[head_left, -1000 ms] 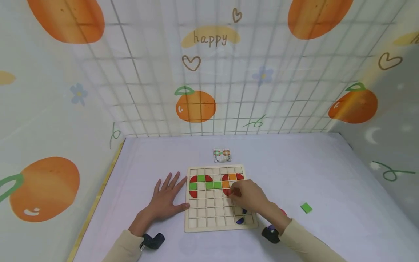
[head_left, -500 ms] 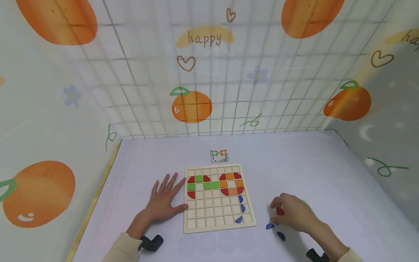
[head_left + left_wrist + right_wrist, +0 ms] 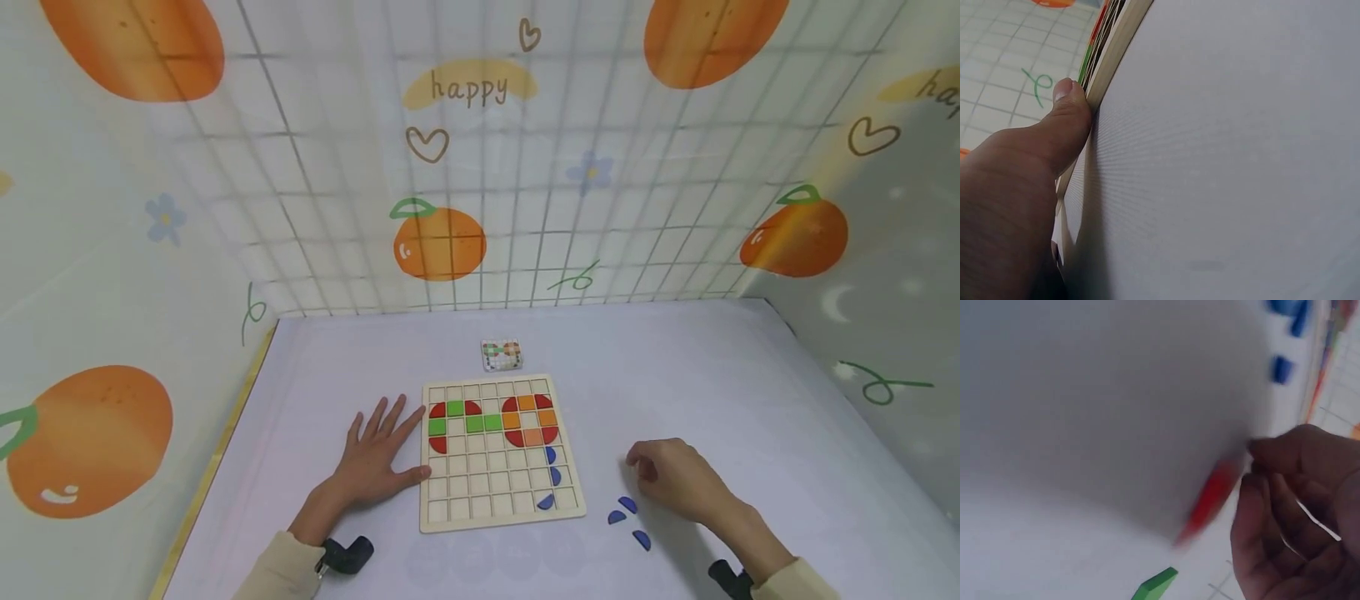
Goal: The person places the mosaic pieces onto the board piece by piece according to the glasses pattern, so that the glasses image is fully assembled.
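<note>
A wooden grid board (image 3: 480,487) lies on the table, with red quarter-circle, green and orange square tiles in its upper rows and three blue half-circle tiles down its right side. My left hand (image 3: 372,461) rests flat with fingers spread, its thumb and index fingertip at the board's left edge. In the left wrist view the thumb (image 3: 1069,119) presses that edge. Right of the board, my right hand (image 3: 678,479) has its thumb and fingers curled together. A blurred red tile (image 3: 1213,497) shows at its pinched fingertips in the right wrist view; the head view hides it.
Three loose blue half-circle tiles (image 3: 641,540) lie between the board and my right hand. A green tile (image 3: 1155,585) lies on the table near that hand. Behind the board is a small pattern card (image 3: 502,355). A printed curtain stands at the back and sides.
My right hand has gone from the board to the loose tiles on the right and closed its fingertips by the red tile. More orange and red tiles show on the board. The left hand stays.
</note>
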A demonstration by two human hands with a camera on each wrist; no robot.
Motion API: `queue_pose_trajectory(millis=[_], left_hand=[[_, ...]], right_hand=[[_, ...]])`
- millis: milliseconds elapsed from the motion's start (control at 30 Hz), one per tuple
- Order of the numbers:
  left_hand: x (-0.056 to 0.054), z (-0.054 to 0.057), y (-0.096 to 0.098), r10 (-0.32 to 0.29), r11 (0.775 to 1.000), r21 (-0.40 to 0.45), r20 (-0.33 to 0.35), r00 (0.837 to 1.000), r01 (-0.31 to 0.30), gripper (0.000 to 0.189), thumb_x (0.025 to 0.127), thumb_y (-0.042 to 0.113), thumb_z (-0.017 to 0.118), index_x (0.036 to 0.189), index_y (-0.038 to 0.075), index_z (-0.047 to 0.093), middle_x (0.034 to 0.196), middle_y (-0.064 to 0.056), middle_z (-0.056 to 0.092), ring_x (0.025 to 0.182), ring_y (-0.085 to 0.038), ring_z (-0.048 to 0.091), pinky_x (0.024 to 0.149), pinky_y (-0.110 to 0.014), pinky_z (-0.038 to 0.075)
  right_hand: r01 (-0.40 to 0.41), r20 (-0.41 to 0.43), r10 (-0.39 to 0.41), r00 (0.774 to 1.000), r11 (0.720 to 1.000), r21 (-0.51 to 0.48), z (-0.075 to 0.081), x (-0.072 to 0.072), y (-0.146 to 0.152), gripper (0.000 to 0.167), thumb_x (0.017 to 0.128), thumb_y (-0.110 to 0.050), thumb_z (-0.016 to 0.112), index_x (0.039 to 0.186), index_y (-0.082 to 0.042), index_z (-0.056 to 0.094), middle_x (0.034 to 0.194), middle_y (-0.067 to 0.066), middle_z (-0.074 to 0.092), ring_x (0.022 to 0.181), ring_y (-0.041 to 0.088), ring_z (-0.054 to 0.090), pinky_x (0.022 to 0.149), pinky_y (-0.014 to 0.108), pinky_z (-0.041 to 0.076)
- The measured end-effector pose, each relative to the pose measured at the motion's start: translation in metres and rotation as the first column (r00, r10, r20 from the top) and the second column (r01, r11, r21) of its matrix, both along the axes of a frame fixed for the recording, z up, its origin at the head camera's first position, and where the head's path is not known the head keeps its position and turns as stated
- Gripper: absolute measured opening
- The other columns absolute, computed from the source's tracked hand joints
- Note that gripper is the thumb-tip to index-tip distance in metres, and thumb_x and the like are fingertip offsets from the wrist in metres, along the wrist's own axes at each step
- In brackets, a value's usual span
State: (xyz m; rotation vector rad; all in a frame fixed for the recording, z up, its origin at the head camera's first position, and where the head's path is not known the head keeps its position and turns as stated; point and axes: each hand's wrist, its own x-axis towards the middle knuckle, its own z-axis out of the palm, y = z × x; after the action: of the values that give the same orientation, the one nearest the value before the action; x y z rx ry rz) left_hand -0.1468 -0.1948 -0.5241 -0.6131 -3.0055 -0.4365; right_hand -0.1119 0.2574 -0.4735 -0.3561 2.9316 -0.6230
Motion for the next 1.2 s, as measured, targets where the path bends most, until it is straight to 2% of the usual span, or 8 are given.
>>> queue_pose_trajectory(millis=[133,267,367,533,733,967,1067,1200], left_hand=[[-0.001,-0.003,0.001,-0.003,1.000,0.000,0.009,1.000,0.003,0.094,0.081,0.075,0.058,0.155,0.021,0.035,0.161,-0.014,0.021,0.147,-0.040,0.010,0.111,-0.066,0.005],[0.000,-0.004,0.002,0.002,1.000,-0.001,0.019,1.000,-0.002,0.094,0.081,0.075,0.057,0.155,0.022,0.034,0.161,-0.014,0.020,0.147,-0.040,0.009,0.112,-0.065,0.004],[0.001,-0.003,0.002,0.005,1.000,0.003,0.025,1.000,-0.005,0.094,0.081,0.075,0.057,0.155,0.022,0.035,0.161,-0.014,0.020,0.147,-0.040,0.008,0.112,-0.066,0.004],[0.002,-0.003,0.001,0.010,1.000,-0.001,0.019,1.000,-0.010,0.094,0.081,0.075,0.058,0.155,0.022,0.034,0.161,-0.014,0.020,0.147,-0.040,0.008,0.111,-0.066,0.005],[0.000,-0.003,0.001,0.008,1.000,-0.013,0.012,1.000,-0.008,0.093,0.082,0.075,0.057,0.155,0.023,0.033,0.161,-0.014,0.019,0.147,-0.040,0.009,0.111,-0.066,0.005],[0.000,-0.001,0.002,0.014,1.000,-0.006,0.029,0.999,-0.014,0.093,0.082,0.074,0.057,0.155,0.023,0.033,0.162,-0.014,0.019,0.147,-0.040,0.008,0.111,-0.066,0.004],[0.000,-0.002,0.000,0.016,1.000,-0.011,0.026,1.000,-0.016,0.093,0.081,0.074,0.057,0.155,0.023,0.033,0.162,-0.013,0.019,0.147,-0.039,0.008,0.112,-0.066,0.004],[-0.001,-0.004,-0.001,0.014,1.000,-0.026,0.018,1.000,-0.014,0.093,0.081,0.075,0.057,0.155,0.024,0.033,0.162,-0.013,0.019,0.148,-0.039,0.008,0.112,-0.066,0.005]], right_hand=[[0.003,-0.037,-0.002,0.999,1.000,0.028,0.007,-0.006,0.012,0.024,0.072,-0.003,0.080,0.093,-0.012,0.073,0.078,-0.007,0.061,0.070,0.013,0.056,0.059,0.031,0.049],[0.109,-0.072,-0.103,0.992,0.989,0.096,0.013,-0.006,0.038,0.036,0.073,-0.013,0.085,0.105,-0.005,0.072,0.096,0.012,0.064,0.085,0.033,0.061,0.067,0.051,0.054],[0.158,-0.046,-0.153,0.987,0.979,0.129,0.010,-0.003,0.057,0.041,0.073,-0.011,0.084,0.109,0.002,0.069,0.097,0.019,0.062,0.086,0.039,0.061,0.071,0.057,0.053],[0.174,0.009,-0.175,0.985,0.982,0.071,0.002,0.000,0.071,0.034,0.072,-0.006,0.086,0.102,0.003,0.071,0.089,0.010,0.066,0.084,0.033,0.064,0.075,0.053,0.055],[0.213,0.014,-0.215,0.977,0.975,0.063,0.004,-0.002,0.071,0.030,0.069,-0.005,0.085,0.094,0.003,0.071,0.078,0.006,0.065,0.073,0.024,0.061,0.067,0.048,0.056],[0.101,-0.058,-0.097,0.994,0.993,0.062,0.009,-0.021,0.039,0.036,0.068,-0.008,0.084,0.101,-0.003,0.072,0.081,0.001,0.065,0.067,0.015,0.056,0.057,0.034,0.052],[0.027,-0.101,-0.021,0.995,0.998,0.061,0.015,-0.035,0.010,0.035,0.068,-0.011,0.084,0.102,-0.007,0.073,0.082,-0.003,0.066,0.066,0.012,0.054,0.053,0.029,0.045],[-0.061,-0.137,0.070,0.988,0.996,0.070,0.021,-0.051,-0.042,0.032,0.069,-0.015,0.085,0.099,-0.011,0.076,0.085,-0.006,0.067,0.073,0.012,0.056,0.059,0.028,0.048]])
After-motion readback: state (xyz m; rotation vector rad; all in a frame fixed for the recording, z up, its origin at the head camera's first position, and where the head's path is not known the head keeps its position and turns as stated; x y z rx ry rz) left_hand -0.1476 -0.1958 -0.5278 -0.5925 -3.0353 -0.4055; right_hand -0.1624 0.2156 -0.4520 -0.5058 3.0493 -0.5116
